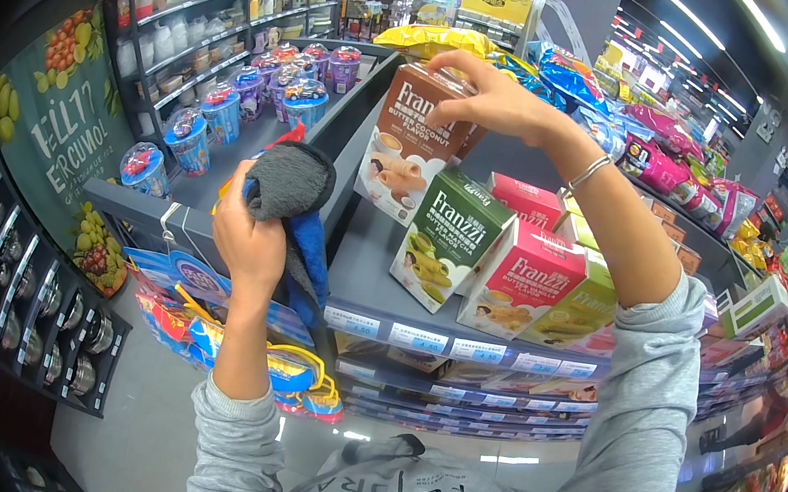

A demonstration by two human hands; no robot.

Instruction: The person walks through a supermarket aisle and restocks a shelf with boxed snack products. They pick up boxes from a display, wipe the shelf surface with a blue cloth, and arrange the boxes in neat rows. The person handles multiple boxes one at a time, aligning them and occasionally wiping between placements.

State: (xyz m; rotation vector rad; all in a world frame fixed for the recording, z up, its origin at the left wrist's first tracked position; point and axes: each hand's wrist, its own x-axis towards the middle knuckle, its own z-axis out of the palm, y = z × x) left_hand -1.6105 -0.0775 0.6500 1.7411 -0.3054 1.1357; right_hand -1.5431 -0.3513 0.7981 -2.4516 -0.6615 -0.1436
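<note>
My left hand (249,233) grips a folded grey and blue cloth (292,183), whose blue end hangs down beside the shelf's corner. At the upper middle, my right hand (487,96) has its thumb and fingers on the top of a brown Franzzi butter coconut box (408,153), which stands tilted at the left end of the shelf. To its right are a green matcha box (449,241), a pink vanilla box (525,279) and a light green box (578,296). Another pink box (527,199) stands behind them.
Price tags (420,339) line the grey shelf's front edge. Toy-topped cups (219,113) stand on the counter at left. Bagged snacks (573,77) lie behind the boxes. Colourful hanging packs (215,342) are below my left hand, with a rack of metal pots (84,375) at lower left.
</note>
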